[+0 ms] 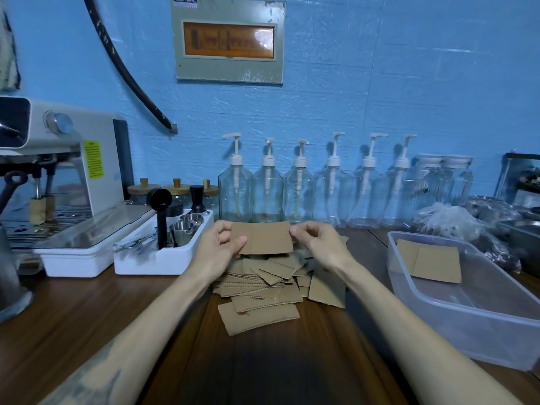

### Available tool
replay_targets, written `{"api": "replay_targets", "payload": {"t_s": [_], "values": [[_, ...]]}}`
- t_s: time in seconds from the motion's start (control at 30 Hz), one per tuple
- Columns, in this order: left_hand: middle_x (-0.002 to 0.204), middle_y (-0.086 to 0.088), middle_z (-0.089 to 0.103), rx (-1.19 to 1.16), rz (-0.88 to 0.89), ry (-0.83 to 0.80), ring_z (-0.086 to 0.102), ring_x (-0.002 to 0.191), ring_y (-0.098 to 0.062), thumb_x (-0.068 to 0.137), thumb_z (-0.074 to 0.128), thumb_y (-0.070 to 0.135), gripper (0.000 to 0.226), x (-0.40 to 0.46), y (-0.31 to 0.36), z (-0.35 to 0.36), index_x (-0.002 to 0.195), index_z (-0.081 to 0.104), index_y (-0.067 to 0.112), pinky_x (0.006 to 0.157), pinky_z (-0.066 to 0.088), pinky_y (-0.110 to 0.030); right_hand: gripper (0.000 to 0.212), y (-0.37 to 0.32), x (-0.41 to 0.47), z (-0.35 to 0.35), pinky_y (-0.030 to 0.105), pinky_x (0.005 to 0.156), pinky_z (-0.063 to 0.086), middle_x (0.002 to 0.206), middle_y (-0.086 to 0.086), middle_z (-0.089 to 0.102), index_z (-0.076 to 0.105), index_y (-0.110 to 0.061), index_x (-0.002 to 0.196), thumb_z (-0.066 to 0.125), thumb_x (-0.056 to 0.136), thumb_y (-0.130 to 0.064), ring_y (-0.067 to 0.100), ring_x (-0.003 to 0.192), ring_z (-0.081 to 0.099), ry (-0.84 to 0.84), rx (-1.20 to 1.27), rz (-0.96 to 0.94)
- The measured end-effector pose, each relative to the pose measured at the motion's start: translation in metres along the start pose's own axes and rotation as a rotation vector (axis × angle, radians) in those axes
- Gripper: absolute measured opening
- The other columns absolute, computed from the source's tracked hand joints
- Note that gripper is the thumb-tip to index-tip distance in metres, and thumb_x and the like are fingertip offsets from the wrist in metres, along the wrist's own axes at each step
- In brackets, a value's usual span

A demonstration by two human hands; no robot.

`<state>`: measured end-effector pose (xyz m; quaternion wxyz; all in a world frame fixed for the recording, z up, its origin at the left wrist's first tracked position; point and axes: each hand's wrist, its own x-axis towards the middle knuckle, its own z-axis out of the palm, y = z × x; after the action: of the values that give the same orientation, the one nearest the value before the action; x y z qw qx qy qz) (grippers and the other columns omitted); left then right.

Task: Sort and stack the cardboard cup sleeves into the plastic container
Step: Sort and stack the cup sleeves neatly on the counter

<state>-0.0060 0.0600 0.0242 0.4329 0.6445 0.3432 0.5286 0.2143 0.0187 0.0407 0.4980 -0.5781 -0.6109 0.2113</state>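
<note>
A flat brown cardboard cup sleeve (264, 238) is held up above the table, in front of the pump bottles. My left hand (217, 247) pinches its left edge and my right hand (320, 244) pinches its right edge. Below the hands a loose pile of several sleeves (263, 290) lies on the dark wooden table. At the right stands the clear plastic container (467, 320), with flat sleeves (432, 263) lying at its far end.
A white tray of barista tools (163, 247) sits left of the pile, beside an espresso machine (58, 182). A row of clear pump bottles (298, 188) lines the blue wall. Crumpled plastic bags (455, 220) lie behind the container.
</note>
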Motion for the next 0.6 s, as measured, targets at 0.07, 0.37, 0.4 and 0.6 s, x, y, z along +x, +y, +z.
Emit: {"api": "replay_targets", "payload": {"t_s": [0.07,0.37,0.4,0.6], "values": [[0.100,-0.013,0.074,0.038,-0.018,-0.039,0.070,0.082,-0.020,0.092,0.062,-0.002,0.022,0.000,-0.001,-0.003,0.113,0.055,-0.002,0.069,0.058,-0.024,0.017,0.005,0.001,-0.005,0.029,0.091,0.047,0.096,-0.010,0.072,0.071,-0.022,0.097,0.057,0.098,-0.032,0.009,0.097,0.065,0.058,-0.112,-0.012],[0.064,0.014,0.069,0.186,0.000,-0.179,0.063,0.061,0.002,0.090,0.064,-0.004,0.028,-0.001,-0.007,-0.007,0.115,0.051,0.000,0.059,0.047,-0.010,0.016,0.019,0.025,0.000,0.034,0.094,0.045,0.115,0.006,0.059,0.067,-0.019,0.107,0.059,0.096,-0.028,0.024,0.111,0.056,0.037,-0.407,-0.028],[0.073,0.011,0.072,0.178,0.010,-0.159,0.067,0.070,0.000,0.090,0.065,-0.003,0.029,0.000,-0.006,-0.009,0.115,0.052,0.002,0.067,0.051,-0.014,0.022,0.019,0.030,0.002,0.039,0.100,0.045,0.119,0.008,0.059,0.066,-0.018,0.112,0.060,0.095,-0.029,0.026,0.117,0.053,0.024,-0.430,-0.015],[0.111,-0.009,0.071,0.138,-0.017,0.020,0.072,0.089,-0.020,0.093,0.061,-0.003,0.027,0.008,-0.004,-0.026,0.112,0.050,0.013,0.071,0.058,-0.025,0.068,0.022,0.047,0.020,0.045,0.111,0.036,0.147,0.012,0.044,0.041,-0.016,0.142,0.062,0.088,-0.051,0.029,0.135,0.040,-0.144,-0.564,0.086]]}}
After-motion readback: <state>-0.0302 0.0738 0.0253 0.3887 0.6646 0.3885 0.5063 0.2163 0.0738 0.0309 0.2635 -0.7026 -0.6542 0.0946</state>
